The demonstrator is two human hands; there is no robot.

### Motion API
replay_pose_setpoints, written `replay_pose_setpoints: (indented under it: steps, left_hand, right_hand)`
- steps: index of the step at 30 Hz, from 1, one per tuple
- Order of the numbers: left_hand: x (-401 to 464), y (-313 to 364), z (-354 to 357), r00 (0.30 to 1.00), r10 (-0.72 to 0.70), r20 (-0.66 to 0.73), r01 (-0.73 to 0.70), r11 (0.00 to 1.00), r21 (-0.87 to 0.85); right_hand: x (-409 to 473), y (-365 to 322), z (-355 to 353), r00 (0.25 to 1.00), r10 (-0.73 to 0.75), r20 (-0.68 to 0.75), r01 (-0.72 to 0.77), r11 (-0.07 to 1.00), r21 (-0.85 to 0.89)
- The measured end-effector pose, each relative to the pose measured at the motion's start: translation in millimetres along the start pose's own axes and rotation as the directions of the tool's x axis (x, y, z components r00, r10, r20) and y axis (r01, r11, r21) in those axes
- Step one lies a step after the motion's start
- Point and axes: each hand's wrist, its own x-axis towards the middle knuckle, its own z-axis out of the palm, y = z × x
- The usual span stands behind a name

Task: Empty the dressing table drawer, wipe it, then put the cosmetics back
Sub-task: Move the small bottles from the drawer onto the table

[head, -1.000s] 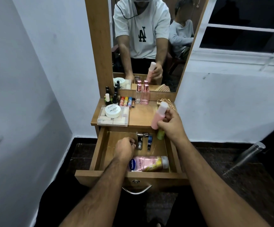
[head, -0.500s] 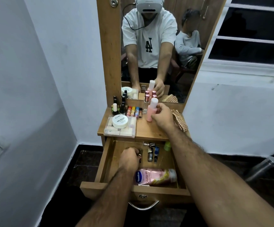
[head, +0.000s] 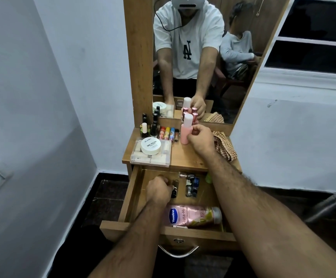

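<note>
Right hand [head: 200,140] wrapped around the pink bottle with a white cap [head: 186,130], standing it upright on the bench [head: 185,157] just in front of the rose-capped spray bottles [head: 194,116] by the mirror [head: 203,57]. Left hand [head: 158,190] down in the open drawer [head: 135,189], fingers curled over a small dark bottle [head: 174,192], probably nail polish; hard to tell how firm that grip is.

Judging from the layout, still in the emptying stage: best to seat the pink bottle flat on its base and let go only once steady, since a nudge could topple the slim spray bottles touching it behind. Worth lifting the left-hand bottle straight up to clear the drawer wall, then parking it by the upright nail-polish bottles [head: 149,130] at the back left of the bench.

Remaining in the drawer: a cluster of little bottles [head: 191,183] lying loose toward the back, something green [head: 208,177] at the right wall, and a pink lotion bottle [head: 195,215] lying on its side at the front.

Readable writing: "Vaseline" in a blue badge and "Gluta-Hya" plus "10X" on the lotion bottle; "zudio" and "NAIL POLISH" on the round white tub [head: 150,146] sitting on a clear plastic box [head: 151,157]. Row of coloured lip-balm sticks [head: 168,134] too small to read. Checked cloth [head: 224,147] at the right edge of the bench.
</note>
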Motion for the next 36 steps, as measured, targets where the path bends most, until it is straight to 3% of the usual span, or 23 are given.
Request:
replay_pose_setpoints:
  steps: [11,15,19,22,24,26,27,36]
  left_hand:
    - [7.8,1.9,-0.3,0.999,0.031,0.012,-0.031,0.999,0.011]
    - [8.2,-1.9,-3.4,0.998,0.041,0.042,-0.041,0.999,-0.001]
    - [15.5,-6.6,-12.7,0.996,0.03,0.087,-0.034,0.999,0.04]
    - [22.6,-6.0,-13.2,0.995,-0.021,0.102,0.016,0.998,0.054]
    - [25.0,-3.6,-10.4,0.993,-0.026,0.115,0.018,0.997,0.071]
    - [26.2,-2.3,-5.3,0.991,-0.022,0.134,0.01,0.996,0.085]
    - [26.5,-2.1,-2.3,0.989,-0.023,0.148,0.01,0.996,0.088]
    - [22.1,-4.8,14.6,0.976,-0.046,0.214,0.025,0.995,0.1]
  right_hand:
    - [-4.1,7.3,-0.2,1.0,-0.022,-0.022,0.021,0.999,-0.039]
    - [-22.4,5.2,-6.2,0.984,-0.068,-0.162,0.056,0.995,-0.078]
    - [-74.1,3.3,-16.9,0.957,-0.11,-0.268,0.111,0.994,-0.012]
    - [-113.8,17.9,-16.0,0.982,-0.033,-0.187,0.029,0.999,-0.027]
    - [-125.9,34.1,-12.3,0.992,0.123,0.024,-0.12,0.989,-0.086]
    - [-128.6,48.5,-7.6,0.929,0.28,0.241,-0.226,0.947,-0.228]
    - [-127.1,53.6,-5.7,0.908,0.315,0.276,-0.237,0.93,-0.283]
    - [-103.1,61.2,20.9,0.9,0.361,0.243,-0.222,0.863,-0.455]
